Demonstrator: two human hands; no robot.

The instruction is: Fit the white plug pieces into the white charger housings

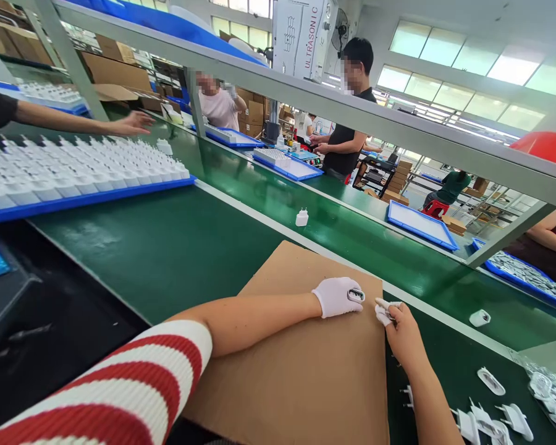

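Observation:
My left hand [336, 297], in a white glove, is closed around a white charger housing [356, 295]. The housing's oval open end faces up and shows a dark inside with metal parts. Just to the right, my right hand [396, 318] has white coverings on its fingertips, which are pinched together; what they hold, if anything, I cannot make out. Both hands are over a brown cardboard sheet [296, 371], a small gap apart. White plug caps with pins [516, 420] lie to the right of my right forearm, and one plug cap [491, 381] lies apart.
A blue tray [167, 185] of white chargers stands at the left, with another person's hand [132, 123] above its far side. On the green belt are a charger [301, 217] and a second housing [480, 317]. A metal rail [398, 127] crosses above. Plastic bags [553, 389] lie at right.

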